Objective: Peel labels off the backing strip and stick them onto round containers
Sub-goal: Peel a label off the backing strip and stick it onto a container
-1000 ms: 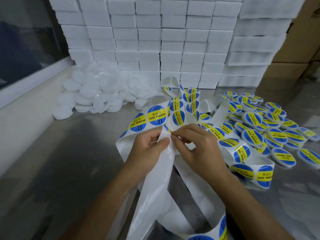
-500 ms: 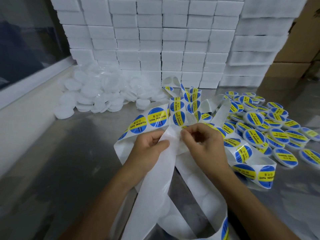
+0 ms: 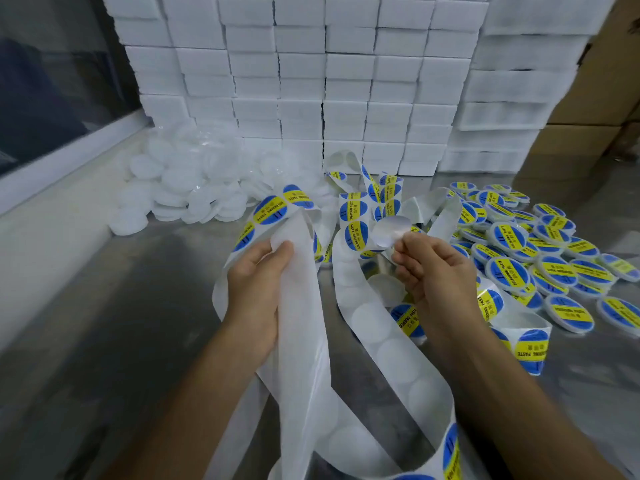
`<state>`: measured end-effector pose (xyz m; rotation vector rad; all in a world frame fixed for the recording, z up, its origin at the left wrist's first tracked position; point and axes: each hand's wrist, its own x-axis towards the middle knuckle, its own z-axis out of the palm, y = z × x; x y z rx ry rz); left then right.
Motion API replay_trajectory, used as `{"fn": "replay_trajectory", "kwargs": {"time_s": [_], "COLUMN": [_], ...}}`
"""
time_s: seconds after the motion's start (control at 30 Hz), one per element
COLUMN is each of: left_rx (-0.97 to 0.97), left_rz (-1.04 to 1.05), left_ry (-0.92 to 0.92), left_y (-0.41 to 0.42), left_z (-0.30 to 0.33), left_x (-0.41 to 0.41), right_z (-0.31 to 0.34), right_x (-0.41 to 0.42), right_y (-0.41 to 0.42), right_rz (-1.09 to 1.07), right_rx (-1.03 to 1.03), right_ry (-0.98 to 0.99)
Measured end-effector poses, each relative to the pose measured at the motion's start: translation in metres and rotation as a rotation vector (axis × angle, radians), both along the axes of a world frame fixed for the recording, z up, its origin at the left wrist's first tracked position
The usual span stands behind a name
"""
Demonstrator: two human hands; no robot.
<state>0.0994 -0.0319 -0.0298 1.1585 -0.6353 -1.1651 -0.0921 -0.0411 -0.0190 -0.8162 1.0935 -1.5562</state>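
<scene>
label (image 3: pixel 392 231): pinched at its lower edge by right hand (image 3: pixel 438 271) fingers; backing strip (image 3: pixel 301 306): gripped by left hand (image 3: pixel 256 285) fingers

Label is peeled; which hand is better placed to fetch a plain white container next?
Probably the left hand: the unlabelled containers lie on its side, and it only holds the backing strip. The right hand pinches the peeled label.

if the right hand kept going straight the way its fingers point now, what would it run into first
Probably the loops of label strip standing just beyond the peeled label that the right hand pinches; depth is hard to judge, so it might pass above them toward the stacked white boxes.
</scene>
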Motion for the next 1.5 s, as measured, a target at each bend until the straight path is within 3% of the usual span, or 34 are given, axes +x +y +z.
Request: {"fn": "replay_trajectory", "kwargs": {"time_s": [0.13,0.23,0.43,0.6,0.7,0.8,0.9,1.07,1.2,1.33,1.5], "left_rx": [-0.023,-0.094,-0.397,-0.652,-0.612,-0.422,-0.226,-0.076,-0.043,-0.059,-0.098], "left_rz": [0.126,0.108,0.19,0.272,0.355,0.393,0.322,0.013,-0.3,-0.412,-0.549], "left_ry": [-0.204,-0.334,-0.841,-0.83,-0.771,-0.724,-0.796,-1.131,-1.372,-1.343,-1.505], "left_y": [-0.005,-0.005,0.005,0.009,-0.001,-0.025,-0.058,-0.1,-0.118,-0.131,-0.139], "left_z": [-0.005,-0.008,-0.005,0.016,0.033,0.044,0.046,0.036,0.022,0.012,0.0], "left_x": [0.001,0.002,-0.003,0.0,0.018,0.042,0.062,0.073,0.065,0.049,0.035], "right_z": [-0.002,-0.004,-0.006,-0.009,-0.006,-0.004,-0.005,-0.008,-0.011,-0.01,-0.012], "right_x": [0.002,0.001,0.0,-0.004,-0.005,-0.008,-0.01,-0.011,-0.012,-0.013,-0.014], "right_y": [0.001,0.001,0.0,-0.001,-0.003,-0.003,-0.005,-0.01,-0.012,-0.013,-0.014], "right_rz": [-0.007,0.0,-0.019,-0.06,-0.074,-0.123,-0.16,-0.198,-0.22,-0.23,-0.223], "right_rx": [-0.04,-0.063,-0.12,-0.133,-0.146,-0.201,-0.258,-0.33,-0.364,-0.375,-0.353], "right_ry": [0.01,0.026,0.1,0.212,0.201,0.232,0.271,0.403,0.434,0.466,0.452]}}
